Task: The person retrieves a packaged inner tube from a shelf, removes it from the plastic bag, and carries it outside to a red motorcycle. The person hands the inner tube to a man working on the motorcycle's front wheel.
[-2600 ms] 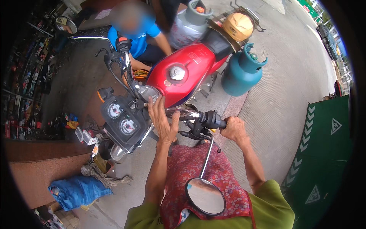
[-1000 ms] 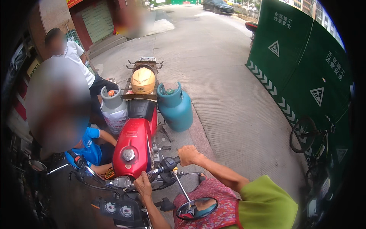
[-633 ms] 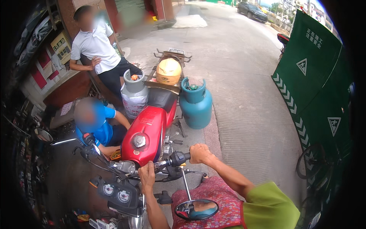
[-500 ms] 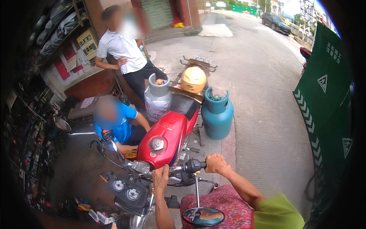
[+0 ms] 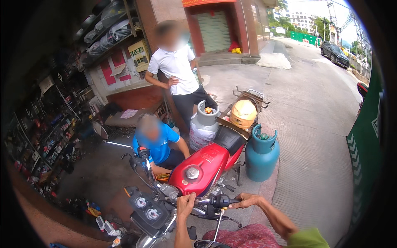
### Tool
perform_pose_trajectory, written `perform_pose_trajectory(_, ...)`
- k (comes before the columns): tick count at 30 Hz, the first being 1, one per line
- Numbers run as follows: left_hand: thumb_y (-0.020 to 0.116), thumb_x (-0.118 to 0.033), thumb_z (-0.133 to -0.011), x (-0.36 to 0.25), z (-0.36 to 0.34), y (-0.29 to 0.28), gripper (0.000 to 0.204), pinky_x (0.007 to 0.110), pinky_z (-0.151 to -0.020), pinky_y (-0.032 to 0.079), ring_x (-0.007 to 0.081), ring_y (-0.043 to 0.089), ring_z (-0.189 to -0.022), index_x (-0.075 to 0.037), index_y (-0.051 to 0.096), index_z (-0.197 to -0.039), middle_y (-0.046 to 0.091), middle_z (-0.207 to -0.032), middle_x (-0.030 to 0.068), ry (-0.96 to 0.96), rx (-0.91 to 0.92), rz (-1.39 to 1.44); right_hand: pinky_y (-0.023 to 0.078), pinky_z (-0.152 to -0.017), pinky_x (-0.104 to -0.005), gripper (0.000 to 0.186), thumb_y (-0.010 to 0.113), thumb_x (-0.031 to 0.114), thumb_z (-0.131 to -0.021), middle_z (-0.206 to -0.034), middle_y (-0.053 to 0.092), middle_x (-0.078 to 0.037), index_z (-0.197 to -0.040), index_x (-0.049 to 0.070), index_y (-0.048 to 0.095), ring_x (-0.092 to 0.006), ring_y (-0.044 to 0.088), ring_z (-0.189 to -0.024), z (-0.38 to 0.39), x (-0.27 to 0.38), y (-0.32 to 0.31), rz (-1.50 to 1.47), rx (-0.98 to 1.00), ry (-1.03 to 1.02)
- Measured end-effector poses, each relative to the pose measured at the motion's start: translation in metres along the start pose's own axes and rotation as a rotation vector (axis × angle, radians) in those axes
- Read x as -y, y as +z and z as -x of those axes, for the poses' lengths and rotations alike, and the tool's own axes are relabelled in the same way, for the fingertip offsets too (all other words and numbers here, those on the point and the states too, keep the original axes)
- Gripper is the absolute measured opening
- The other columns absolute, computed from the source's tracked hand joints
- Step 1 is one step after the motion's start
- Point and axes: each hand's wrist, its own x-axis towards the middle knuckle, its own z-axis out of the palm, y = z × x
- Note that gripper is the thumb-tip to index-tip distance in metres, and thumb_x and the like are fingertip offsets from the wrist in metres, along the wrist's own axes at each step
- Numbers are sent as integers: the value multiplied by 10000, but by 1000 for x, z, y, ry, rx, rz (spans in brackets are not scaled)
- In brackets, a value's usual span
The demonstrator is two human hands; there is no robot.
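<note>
A red motorcycle [image 5: 200, 167] stands before me, its fuel tank, black seat and front end facing my way. My right hand [image 5: 247, 201] is closed on the black handlebar grip [image 5: 223, 201]. My left hand [image 5: 186, 204] is closed on the handlebar's inner part, next to the tank's front; its fingertips are hidden. Left of it is the instrument cluster [image 5: 147, 208] with two round dials. The far grip [image 5: 143, 152] has no hand on it. A crouching person in a blue shirt [image 5: 167, 138] reaches down beside the tank, their hand partly hidden.
Gas cylinders, one grey [image 5: 206, 120] and one teal [image 5: 262, 155], flank the seat. A yellow helmet [image 5: 243, 113] sits on the rear rack. Behind stands a person in a white shirt [image 5: 175, 68]. Crowded shelves [image 5: 45, 144] line the left; a green barrier [image 5: 368, 157] edges the right.
My view has tilted up and turned left, so the scene sits lower and farther right. Both hands stay on the handlebar; the right hand's fingers look flatter over the grip.
</note>
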Motion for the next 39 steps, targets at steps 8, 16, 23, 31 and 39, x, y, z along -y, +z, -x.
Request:
perform_pose_trajectory(8,523,-400,-931,-5,4,-11,515,325,-539,407,137,529,-555,56,642,-725,568,-557,77,-113,-3,116,457,-597,-366,744,612,746,-739,-638,569,-69,-846,13,693,-216,583,-671,16,12,20,111,-158,-85)
perform_pose_trajectory(16,540,-343,-917,-24,-2,2,453,363,-513,352,133,428,-514,42,554,-679,446,-519,102,-24,1,20,452,-546,-333,664,668,667,-755,-624,570,-55,-830,7,675,-176,574,-622,-7,-12,-14,95,-43,-59)
perform_pose_trajectory(23,513,-376,-933,-30,-4,16,472,405,-538,362,239,453,-504,31,549,-697,463,-541,157,-35,-13,-45,469,-533,-326,653,752,665,-644,-606,590,-49,-804,36,674,-178,607,-605,-30,-23,-43,46,-71,-45)
perform_pose_trajectory(31,440,-414,-959,-25,-16,44,510,487,-578,387,445,547,-618,8,583,-711,528,-610,239,1,-109,-149,453,-494,-303,517,873,489,-579,-587,603,-27,-734,44,662,-155,604,-580,-54,-24,-87,9,-125,-94)
perform_pose_trajectory(39,200,-567,-994,-22,-32,32,788,399,-946,422,340,601,-1066,96,604,-1128,643,-1100,251,-347,57,85,514,-814,-394,812,850,561,-543,-965,673,-172,-1088,-8,654,-305,644,-937,-77,-40,-95,102,-376,-272)
